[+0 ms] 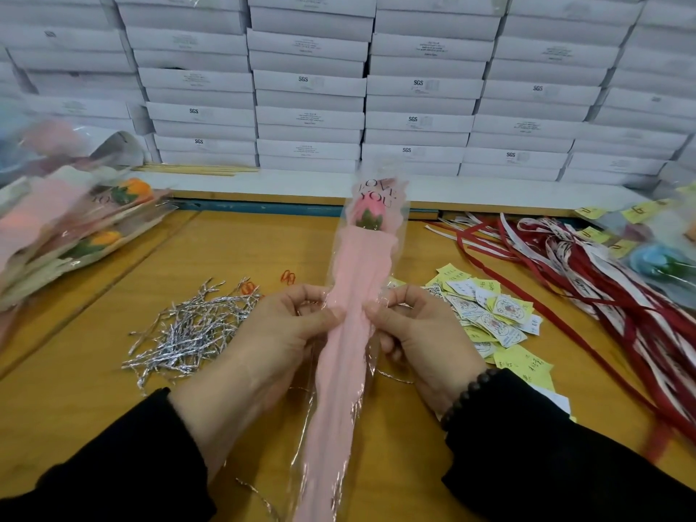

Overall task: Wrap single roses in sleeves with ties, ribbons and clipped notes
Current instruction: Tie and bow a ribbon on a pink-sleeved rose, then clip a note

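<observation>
Hands first: your left hand (277, 325) and right hand (418, 327) both pinch the pink sleeve (354, 295) at its narrowing middle, thumbs on top, fingers curled behind it, gathering the film from either side. The sleeve runs from the near edge of the worktop (67, 401) straight away from you, with a pink rose (367, 212) inside its far end, under the printed words "LOVE YOU". A dark bead bracelet (469, 395) sits at your right wrist, above the black cuff.

Just left of your left hand lies a loose heap of silver twist ties (188, 329); one stray tie (260, 495) lies near the sleeve's tail. Beyond the heap are orange paper clips (288, 276). Just right of your right hand is a scatter of yellow and white notes (493, 314), their print too small to read. Further right, red and white ribbons (587, 273) sprawl in a tangle, and past them, at the edge, is a blue rose (651, 259) under more yellow notes.

On your far left, sleeved roses (94, 227) with orange heads are piled, blurred. Across the back, stacked white boxes (309, 84) form a wall; several are marked "SGS", the smaller print illegible.
</observation>
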Available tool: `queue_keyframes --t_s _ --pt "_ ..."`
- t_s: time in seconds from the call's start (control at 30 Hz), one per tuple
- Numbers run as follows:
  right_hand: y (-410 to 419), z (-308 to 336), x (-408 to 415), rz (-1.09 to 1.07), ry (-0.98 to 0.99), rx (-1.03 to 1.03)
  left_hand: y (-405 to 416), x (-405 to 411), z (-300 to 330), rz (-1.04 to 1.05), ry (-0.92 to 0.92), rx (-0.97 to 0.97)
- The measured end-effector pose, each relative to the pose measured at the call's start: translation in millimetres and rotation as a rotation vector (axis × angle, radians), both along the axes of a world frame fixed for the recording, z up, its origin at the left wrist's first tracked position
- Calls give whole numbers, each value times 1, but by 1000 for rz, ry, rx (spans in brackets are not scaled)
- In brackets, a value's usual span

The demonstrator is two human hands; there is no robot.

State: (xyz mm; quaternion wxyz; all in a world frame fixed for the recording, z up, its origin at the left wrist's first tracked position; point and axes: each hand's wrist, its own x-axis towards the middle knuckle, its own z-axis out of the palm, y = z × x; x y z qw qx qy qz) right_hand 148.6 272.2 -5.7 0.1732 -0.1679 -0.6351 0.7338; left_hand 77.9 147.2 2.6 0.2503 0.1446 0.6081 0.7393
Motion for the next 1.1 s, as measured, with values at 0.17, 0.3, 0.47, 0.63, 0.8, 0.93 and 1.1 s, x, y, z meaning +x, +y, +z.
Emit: queue_keyframes --t_s 0.17,0.3,0.47,0.63,0.8,0.93,1.1 --pt "0 -3 -1 115 -31 -66 1 3 -2 13 -1 3" --pt "3 -5 -3 104 -16 -41 -1 3 -1 -35 -19 -22" --pt "5 -7 -3 111 -6 -62 -1 1 -1 -36 -19 -2" --pt "4 -7 -2 142 -1 -89 -1 0 -3 -71 -58 1" --pt "3 -6 -2 145 28 -96 -3 -1 -3 -100 -68 -6" --pt "2 -6 -1 156 41 -98 -4 0 -4 -137 -69 -22" --pt "2 -6 -1 160 60 -104 -3 1 -4 -146 -80 -12"
